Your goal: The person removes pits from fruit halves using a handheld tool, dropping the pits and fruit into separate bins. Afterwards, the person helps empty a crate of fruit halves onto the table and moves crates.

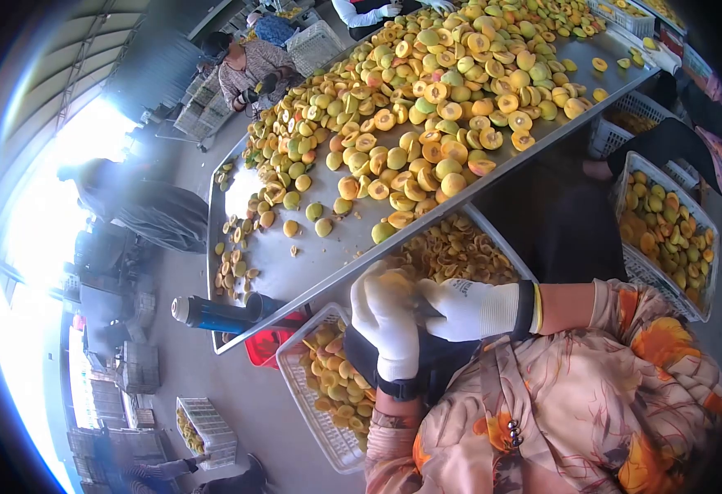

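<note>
My left hand [384, 317], in a white glove with a dark band at the wrist, curls around a blurred yellow peach piece [402, 290]. Pressed close to it, my right hand [472, 309] is also gloved in white, its fingers closed; what they hold, if anything, is hidden. Both hands meet over my lap, just off the near edge of a metal table [336, 243]. On that table lies a large heap of halved yellow-green peaches [427, 107]. Right behind my hands, a crate of brownish peach scraps [459, 251] sits below the table edge.
A white crate of peach halves [328, 383] stands by my left arm, another crate [665, 230] to my right. A blue cylinder [213, 313] juts from the table corner above a red container [266, 350]. Other people work around the table; a small crate [208, 432] sits on the floor.
</note>
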`<action>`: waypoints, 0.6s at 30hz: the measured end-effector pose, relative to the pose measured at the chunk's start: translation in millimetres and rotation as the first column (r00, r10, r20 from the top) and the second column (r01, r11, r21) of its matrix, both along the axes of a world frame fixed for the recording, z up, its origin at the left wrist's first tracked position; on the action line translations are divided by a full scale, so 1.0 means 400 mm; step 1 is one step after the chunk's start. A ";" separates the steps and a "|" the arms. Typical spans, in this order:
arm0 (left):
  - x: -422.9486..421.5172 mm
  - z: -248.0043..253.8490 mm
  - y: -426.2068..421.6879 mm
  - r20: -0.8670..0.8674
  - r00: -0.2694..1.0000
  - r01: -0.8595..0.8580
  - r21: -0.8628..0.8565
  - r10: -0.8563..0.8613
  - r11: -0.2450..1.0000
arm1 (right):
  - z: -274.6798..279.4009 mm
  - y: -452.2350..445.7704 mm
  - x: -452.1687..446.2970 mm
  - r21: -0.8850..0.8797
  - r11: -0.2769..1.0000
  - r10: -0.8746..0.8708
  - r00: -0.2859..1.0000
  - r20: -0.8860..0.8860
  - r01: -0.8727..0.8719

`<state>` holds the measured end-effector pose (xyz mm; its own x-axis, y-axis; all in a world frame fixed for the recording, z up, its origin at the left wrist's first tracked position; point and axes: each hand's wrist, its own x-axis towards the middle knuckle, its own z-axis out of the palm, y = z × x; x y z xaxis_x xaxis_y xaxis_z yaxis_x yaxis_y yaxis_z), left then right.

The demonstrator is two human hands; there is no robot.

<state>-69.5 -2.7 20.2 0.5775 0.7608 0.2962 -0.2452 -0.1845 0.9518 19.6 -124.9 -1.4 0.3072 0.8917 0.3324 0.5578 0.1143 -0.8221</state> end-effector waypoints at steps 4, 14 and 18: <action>-0.006 -0.006 0.009 -0.032 0.999 0.013 0.025 -0.012 1.000 | 0.057 -0.022 0.015 -0.151 0.986 -0.042 0.981 0.187 0.071; 0.013 0.009 -0.007 0.006 0.998 -0.069 0.151 0.069 0.986 | 0.006 -0.004 -0.010 0.015 1.000 -0.015 0.996 -0.092 0.016; -0.003 0.027 -0.006 -0.054 0.998 0.025 0.009 -0.024 1.000 | 0.003 0.002 0.018 0.056 0.998 0.035 0.999 0.004 -0.035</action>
<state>-70.8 -5.2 30.9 0.6112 0.7436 0.2711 -0.1981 -0.1879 0.9620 26.9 -124.2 -0.2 0.2749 0.8820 0.3829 0.5554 0.1794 -0.8120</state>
